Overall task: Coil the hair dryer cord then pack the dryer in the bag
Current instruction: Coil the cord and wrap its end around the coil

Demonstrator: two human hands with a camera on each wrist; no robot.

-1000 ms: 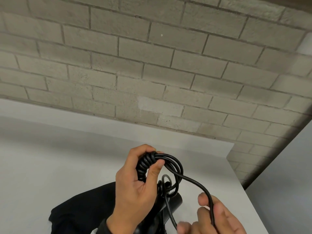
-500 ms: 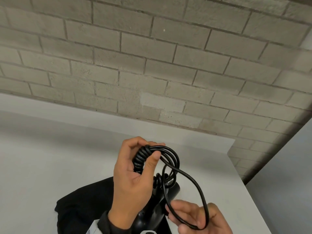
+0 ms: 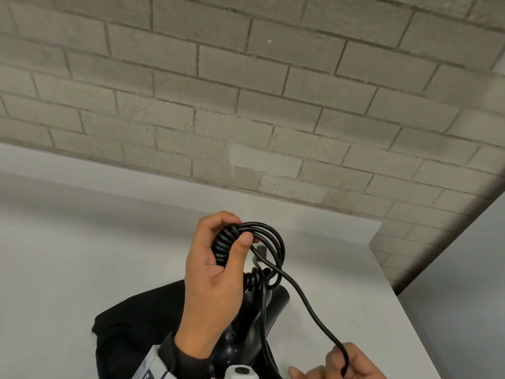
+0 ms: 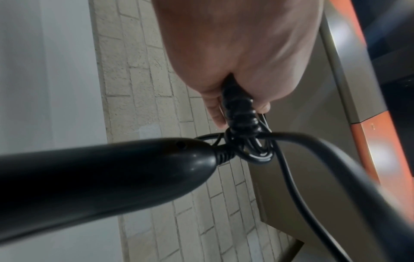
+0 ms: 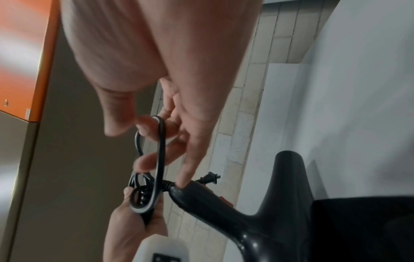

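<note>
My left hand point(image 3: 240, 236) grips a bundle of wound black cord point(image 3: 225, 248) above the table, with several round loops point(image 3: 276, 242) standing out to its right. From the loops a free length of cord point(image 3: 308, 305) runs down to my right hand point(image 3: 345, 365) at the bottom edge, which holds it; there the cord point(image 5: 161, 141) lies over curled fingers. The black hair dryer point(image 3: 257, 324) hangs under my left hand, and its handle point(image 4: 112, 177) fills the left wrist view. The plug point(image 5: 210, 178) sticks out beyond the handle. A black bag point(image 3: 136, 324) lies crumpled on the table, left of the dryer.
The white table point(image 3: 68, 255) runs back to a grey brick wall point(image 3: 246, 119); its right edge point(image 3: 404, 305) drops off beside my right hand. An orange and grey panel point(image 4: 367, 133) stands behind me.
My right hand has moved from under the bundle down to the lower right, pulling the hanging loop out into a straighter length. My left hand still grips the bundle.
</note>
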